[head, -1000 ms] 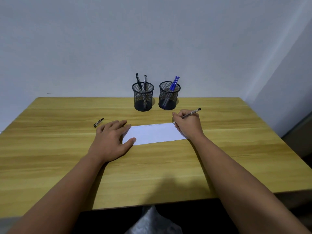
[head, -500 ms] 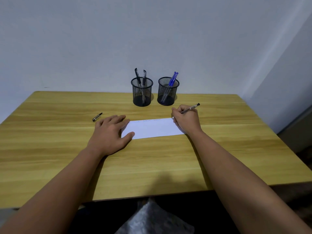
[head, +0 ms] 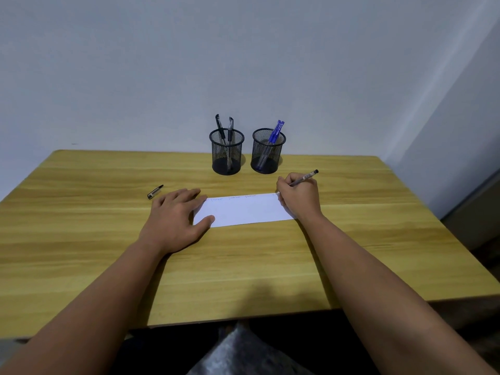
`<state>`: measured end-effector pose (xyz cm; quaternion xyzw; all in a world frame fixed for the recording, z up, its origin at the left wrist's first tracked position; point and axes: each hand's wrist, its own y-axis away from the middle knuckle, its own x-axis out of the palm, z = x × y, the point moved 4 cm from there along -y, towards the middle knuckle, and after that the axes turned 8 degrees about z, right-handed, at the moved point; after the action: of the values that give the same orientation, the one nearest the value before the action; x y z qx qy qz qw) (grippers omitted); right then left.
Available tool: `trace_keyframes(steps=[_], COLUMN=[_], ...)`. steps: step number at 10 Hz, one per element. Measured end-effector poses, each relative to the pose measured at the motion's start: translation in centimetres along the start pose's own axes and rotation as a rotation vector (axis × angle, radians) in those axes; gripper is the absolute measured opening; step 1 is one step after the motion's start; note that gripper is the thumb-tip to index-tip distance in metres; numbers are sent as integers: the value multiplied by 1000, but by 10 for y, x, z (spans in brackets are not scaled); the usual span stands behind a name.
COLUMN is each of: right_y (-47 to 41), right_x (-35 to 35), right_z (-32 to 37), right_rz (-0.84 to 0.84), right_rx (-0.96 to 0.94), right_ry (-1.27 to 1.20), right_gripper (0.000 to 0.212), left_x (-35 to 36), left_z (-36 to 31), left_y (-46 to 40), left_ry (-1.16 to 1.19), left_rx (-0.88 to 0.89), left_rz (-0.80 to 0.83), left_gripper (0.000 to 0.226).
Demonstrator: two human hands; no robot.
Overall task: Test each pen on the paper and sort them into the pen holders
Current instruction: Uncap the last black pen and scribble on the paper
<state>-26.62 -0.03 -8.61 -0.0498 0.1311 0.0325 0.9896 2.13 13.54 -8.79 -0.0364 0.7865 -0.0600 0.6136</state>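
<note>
head view, at the paper's far right corner: right hand (head: 299,197) grips the pen (head: 304,178), tip at the paper (head: 244,209)
left hand (head: 176,216): flat and open, pinning the paper's left end to the table (head: 81,212)
risk: so near the edge, the tip may run off onto wood; if the palm lifts, the sheet may skid
risk: the pen cap (head: 155,191) lies loose beside the left hand, easily knocked
pen look: slim, clear barrel, dark end
holders: left holder (head: 226,155) has black pens, right holder (head: 267,151) blue
</note>
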Motion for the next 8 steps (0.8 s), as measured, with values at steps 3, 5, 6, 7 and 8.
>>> trace_keyframes(steps=[3, 5, 6, 7, 8], right_y=[-6, -6, -7, -7, -7], right_x=[2, 2, 1, 1, 0], right_z=[-6, -8, -10, -10, -10], right_rz=[15, -3, -2, -2, -25], right_rx=[2, -24, -23, -27, -23], right_ry=[58, 48, 50, 56, 75], right_gripper=[32, 36, 37, 37, 38], left_x=[0, 1, 1, 2, 2], left_z=[1, 2, 2, 3, 2], left_y=[0, 0, 1, 0, 0], left_ry=[17, 14, 17, 12, 14], left_rx=[2, 6, 4, 3, 5], left_rz=[-13, -8, -10, -5, -9], left_gripper=[71, 70, 70, 69, 69])
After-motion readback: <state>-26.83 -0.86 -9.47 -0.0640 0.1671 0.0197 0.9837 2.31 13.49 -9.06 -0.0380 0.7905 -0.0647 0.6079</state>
